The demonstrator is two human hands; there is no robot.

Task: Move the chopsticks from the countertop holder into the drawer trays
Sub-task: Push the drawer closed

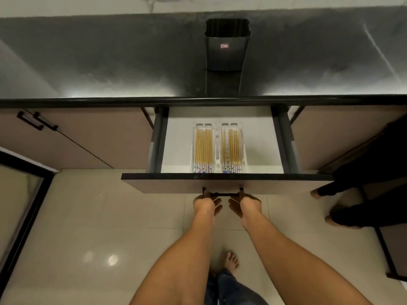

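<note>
The drawer [226, 183] stands pulled out under the dark countertop [110, 62]. Inside it, two clear trays lie side by side: the left tray [203, 148] and the right tray [232, 148], each filled with several yellow chopsticks with blue-patterned ends. The black holder [226, 45] stands on the counter behind, and no chopsticks show in its mouth. My left hand [206, 203] and my right hand [245, 204] are both at the black drawer handle [223, 194], fingers curled around its two ends.
Closed cabinet doors flank the drawer, with black handles [36, 122] at the left. Another person's bare feet and dark trouser legs [343, 201] stand at the right. My own foot [231, 260] rests on the glossy tiled floor. A glass-framed panel [19, 194] is at the left.
</note>
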